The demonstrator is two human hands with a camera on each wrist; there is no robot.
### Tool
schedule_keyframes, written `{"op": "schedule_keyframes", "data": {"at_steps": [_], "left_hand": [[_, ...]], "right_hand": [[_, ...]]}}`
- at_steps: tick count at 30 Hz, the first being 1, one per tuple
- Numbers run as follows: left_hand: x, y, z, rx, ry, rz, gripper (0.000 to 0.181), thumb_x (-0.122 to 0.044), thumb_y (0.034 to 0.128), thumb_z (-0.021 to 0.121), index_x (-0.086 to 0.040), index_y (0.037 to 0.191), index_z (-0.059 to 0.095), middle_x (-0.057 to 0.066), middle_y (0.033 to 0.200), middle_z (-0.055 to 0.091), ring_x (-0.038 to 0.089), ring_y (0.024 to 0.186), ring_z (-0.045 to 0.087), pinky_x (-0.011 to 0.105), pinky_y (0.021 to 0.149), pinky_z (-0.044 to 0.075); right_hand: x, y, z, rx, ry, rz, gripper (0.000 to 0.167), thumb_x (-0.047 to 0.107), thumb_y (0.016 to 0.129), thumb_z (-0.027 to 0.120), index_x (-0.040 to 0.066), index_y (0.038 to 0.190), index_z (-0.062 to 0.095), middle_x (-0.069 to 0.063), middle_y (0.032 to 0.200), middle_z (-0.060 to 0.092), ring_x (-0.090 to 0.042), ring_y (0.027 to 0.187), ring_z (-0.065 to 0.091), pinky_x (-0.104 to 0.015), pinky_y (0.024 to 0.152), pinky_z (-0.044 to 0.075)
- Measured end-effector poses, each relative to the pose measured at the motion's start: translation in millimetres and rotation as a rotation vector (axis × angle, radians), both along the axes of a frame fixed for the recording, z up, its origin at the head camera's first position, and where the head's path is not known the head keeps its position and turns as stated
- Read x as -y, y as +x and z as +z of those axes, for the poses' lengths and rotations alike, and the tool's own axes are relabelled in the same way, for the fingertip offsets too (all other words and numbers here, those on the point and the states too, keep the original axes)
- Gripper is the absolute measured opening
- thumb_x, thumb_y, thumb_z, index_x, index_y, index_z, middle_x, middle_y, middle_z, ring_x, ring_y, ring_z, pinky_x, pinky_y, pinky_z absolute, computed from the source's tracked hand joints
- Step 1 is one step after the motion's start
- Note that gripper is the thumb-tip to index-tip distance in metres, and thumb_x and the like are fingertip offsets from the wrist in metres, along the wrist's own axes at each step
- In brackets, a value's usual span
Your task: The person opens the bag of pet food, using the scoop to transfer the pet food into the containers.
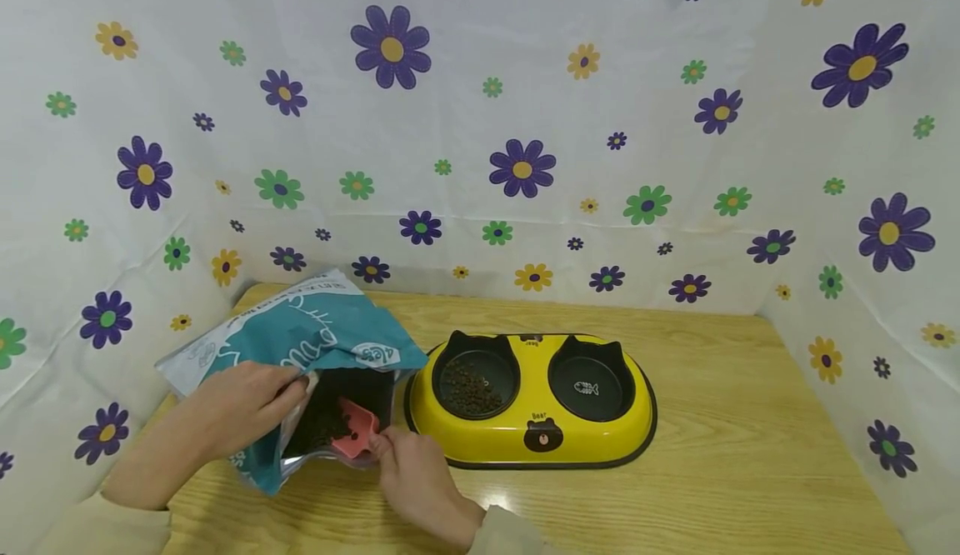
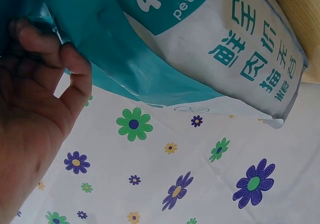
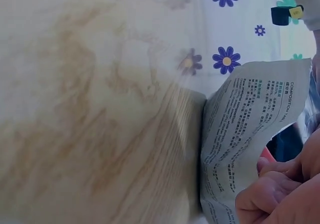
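1. The left hand [image 1: 240,409] grips the teal bag [image 1: 281,326] by its rim, left of the yellow 2-bowl feeder [image 1: 480,442].
2. The right hand [image 1: 420,478] pinches the red scoop [image 1: 363,427] inside its mouth.
3. Kibble [image 1: 322,432] could spill if the scoop snags the rim.

The bag [image 1: 311,334] is teal-and-white, the scoop [image 1: 365,424] pink, the feeder [image 1: 534,384] yellow, the white backdrop [image 1: 465,117] flowered purple, green and yellow.

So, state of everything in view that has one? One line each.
Bag: open, mouth gaping
Scoop: held in the bag's mouth, some kibble on it
Yellow feeder: upright
Left bowl: partly filled with kibble
Right bowl: no kibble visible
Left hand: gripping the bag's rim
Right hand: gripping the scoop
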State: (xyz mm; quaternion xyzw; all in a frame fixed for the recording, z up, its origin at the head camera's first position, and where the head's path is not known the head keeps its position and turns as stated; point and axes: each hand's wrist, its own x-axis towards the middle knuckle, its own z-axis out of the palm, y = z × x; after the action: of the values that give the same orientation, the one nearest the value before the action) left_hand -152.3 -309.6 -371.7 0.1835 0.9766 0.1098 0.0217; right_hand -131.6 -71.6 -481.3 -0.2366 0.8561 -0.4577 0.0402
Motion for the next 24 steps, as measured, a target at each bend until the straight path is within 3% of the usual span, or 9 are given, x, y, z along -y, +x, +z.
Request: {"op": "schedule_keyframes", "data": {"at_steps": [6,16,24], "left_hand": [[0.4,-0.6,0.6,-0.008,-0.002,-0.002,0.035,-0.028,0.1070,0.050,-0.025,0.072,0.052,-0.011,0.064,0.045,0.001,0.059,0.044,0.022,0.056,0.037],[-1.1,0.0,-0.1,-0.018,0.006,-0.004,0.036,-0.029,0.1071,0.050,-0.025,0.071,0.052,-0.011,0.064,0.045,0.002,0.060,0.044,0.023,0.056,0.037],[-1.5,0.8,0.4,-0.010,0.001,0.001,0.038,-0.031,0.1081,0.048,-0.025,0.070,0.051,-0.011,0.063,0.043,0.002,0.060,0.044,0.023,0.057,0.037]], "right_hand": [[-2.5,-0.5,1.1,0.113,-0.131,0.004,0.035,0.024,0.109,0.048,0.005,0.087,0.068,0.008,0.065,0.046,0.000,0.057,0.037,-0.016,0.053,0.032],[-6.6,3.0,-2.1,0.246,-0.252,-0.015,0.035,0.027,0.110,0.047,0.005,0.092,0.069,0.007,0.069,0.048,0.000,0.064,0.040,-0.018,0.060,0.035],[-10.7,5.8,-0.7,0.459,-0.475,0.021,0.037,0.025,0.111,0.040,-0.002,0.098,0.061,0.004,0.071,0.043,-0.007,0.061,0.036,-0.020,0.057,0.030]]}}
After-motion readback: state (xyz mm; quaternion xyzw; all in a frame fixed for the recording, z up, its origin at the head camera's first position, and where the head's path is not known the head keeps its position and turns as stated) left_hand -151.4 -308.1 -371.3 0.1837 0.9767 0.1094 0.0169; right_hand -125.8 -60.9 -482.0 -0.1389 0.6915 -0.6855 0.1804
